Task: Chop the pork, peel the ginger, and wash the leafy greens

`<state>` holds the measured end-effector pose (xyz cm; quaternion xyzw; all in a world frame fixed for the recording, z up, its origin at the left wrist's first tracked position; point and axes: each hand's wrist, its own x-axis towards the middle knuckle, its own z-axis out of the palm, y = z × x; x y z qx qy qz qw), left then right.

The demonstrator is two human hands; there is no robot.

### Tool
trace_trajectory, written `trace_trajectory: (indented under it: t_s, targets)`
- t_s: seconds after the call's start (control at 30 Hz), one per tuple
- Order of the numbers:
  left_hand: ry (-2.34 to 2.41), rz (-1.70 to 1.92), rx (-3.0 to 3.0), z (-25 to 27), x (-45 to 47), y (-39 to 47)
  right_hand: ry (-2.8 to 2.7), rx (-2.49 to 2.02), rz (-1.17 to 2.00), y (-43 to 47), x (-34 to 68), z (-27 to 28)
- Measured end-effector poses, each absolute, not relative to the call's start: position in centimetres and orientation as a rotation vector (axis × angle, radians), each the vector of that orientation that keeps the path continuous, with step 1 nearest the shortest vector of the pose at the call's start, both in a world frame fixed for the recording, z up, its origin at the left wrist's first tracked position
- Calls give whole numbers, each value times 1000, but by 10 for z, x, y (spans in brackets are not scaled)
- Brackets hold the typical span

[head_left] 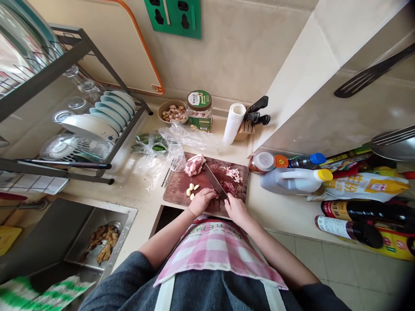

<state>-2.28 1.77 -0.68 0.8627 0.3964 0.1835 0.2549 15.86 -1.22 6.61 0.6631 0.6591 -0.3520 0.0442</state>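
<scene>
meat partly cut, large chunk whole

you seem to be midway through the cutting. pale bits (233,173) lie in a small heap beyond your right fingers, and dark meat (229,188) sits just past them, beside the blade. what looks left is the chunk (194,165), uncut beyond your left fingers at the board's (175,194) far side, and the whole garlic cloves (192,187) just left of those fingers.

your right hand (235,207) has its fingers wrapped round the handle of the knife (215,179), whose blade slants away and left from them. your left hand (204,200) is palm down, fingers bunched with tips near the blade; whether they pinch a piece, i cannot tell. both forearms reach forward and converge over the board's near edge.
</scene>
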Motion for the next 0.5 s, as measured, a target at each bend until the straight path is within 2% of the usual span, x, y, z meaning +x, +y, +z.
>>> trace_trajectory:
  t_s: [0.2, 0.5]
  targets:
    - [1081, 373, 2393, -8, -23, 24, 1960, 1975, -1131, -48, 179, 76]
    - [1087, 394, 2368, -6, -22, 24, 2009, 2098, -1130, -18, 158, 58]
